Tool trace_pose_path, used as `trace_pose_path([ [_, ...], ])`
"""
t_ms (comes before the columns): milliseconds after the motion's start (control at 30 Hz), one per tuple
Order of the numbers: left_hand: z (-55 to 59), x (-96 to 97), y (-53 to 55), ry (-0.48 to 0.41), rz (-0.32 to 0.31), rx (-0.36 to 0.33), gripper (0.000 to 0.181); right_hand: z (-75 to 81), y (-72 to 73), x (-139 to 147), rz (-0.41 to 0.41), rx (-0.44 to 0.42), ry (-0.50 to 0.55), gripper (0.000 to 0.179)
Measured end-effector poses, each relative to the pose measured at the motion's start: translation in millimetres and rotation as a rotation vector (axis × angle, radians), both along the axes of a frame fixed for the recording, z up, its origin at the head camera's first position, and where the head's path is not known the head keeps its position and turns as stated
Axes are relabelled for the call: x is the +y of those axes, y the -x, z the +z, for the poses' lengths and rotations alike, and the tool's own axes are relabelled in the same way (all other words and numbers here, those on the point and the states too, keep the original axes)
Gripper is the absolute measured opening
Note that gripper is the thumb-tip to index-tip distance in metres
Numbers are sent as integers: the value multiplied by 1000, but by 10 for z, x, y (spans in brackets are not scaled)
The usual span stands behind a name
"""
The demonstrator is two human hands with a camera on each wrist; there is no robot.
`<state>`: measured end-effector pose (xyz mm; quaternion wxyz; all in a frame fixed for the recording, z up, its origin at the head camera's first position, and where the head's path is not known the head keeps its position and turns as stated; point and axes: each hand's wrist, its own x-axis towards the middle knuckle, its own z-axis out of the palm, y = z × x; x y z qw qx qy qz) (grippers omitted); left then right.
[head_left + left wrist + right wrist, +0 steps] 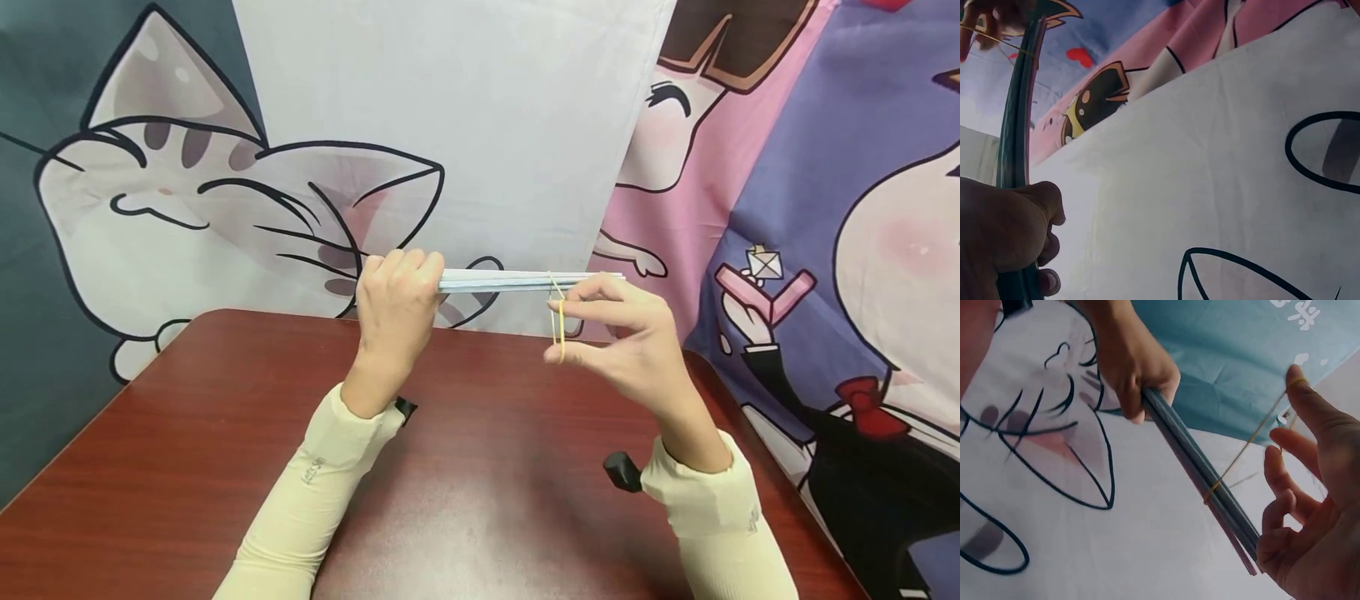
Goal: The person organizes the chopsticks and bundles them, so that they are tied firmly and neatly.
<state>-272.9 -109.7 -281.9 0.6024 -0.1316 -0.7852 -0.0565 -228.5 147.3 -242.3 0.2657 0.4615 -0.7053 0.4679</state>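
Note:
My left hand [397, 292] grips one end of a bundle of long thin sticks [495, 282], held level above the table. Pale blue in the head view, the bundle also shows a pinkish stick [1235, 540] along one side in the right wrist view. A yellow rubber band [562, 329] loops round the bundle towards its free end. My right hand [633, 329] stretches this band downward, thumb and fingers spread apart inside the loop. In the right wrist view the band [1250, 442] runs taut from the sticks to the thumb tip.
Below both hands lies a reddish-brown table [465, 483]. Behind its far edge hangs a printed cloth [465, 108] with cartoon figures. Black wrist mounts [622, 472] sit at the cream sleeves [300, 500].

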Motion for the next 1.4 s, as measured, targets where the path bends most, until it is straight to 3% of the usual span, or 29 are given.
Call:
trace_pose_path([
  [133, 21, 17, -17, -30, -9, 1, 36, -92, -106, 71, 52, -150, 171, 40],
  [200, 28, 32, -27, -35, -6, 6, 36, -120, -161, 90, 30, -263, 270, 33],
  [300, 30, 64, -38, -27, -13, 22, 35, -139, -239, 92, -68, -439, 412, 23],
  [367, 28, 87, -44, -23, -22, 33, 34, -143, -280, 79, -89, -544, 502, 22],
  [433, 17, 103, -49, -24, -35, 37, 34, -145, -307, 45, -49, -612, 598, 22],
  [533, 3, 109, -62, -42, -39, 37, 37, -154, -356, -22, 43, -658, 734, 23],
  [600, -1, 109, -67, -52, -37, 42, 39, -164, -399, -54, 61, -659, 787, 26],
  [733, 16, 104, -67, -54, -24, 57, 39, -156, -452, -60, 53, -675, 836, 26],
  [933, 40, 88, -45, -41, -30, 62, 34, -111, -357, 21, 36, -723, 909, 19],
  [1033, 43, 93, -44, -23, -56, 65, 33, -101, -296, 69, 64, -752, 902, 19],
  [1133, 44, 99, -49, 6, -71, 66, 34, -93, -217, 96, 76, -775, 825, 19],
  [1267, 41, 84, -49, 26, -67, 72, 36, -48, -65, 118, 28, -783, 639, 18],
  [1400, 39, 66, -44, 52, -73, 84, 36, 52, 108, 167, -1, -784, 382, 24],
])
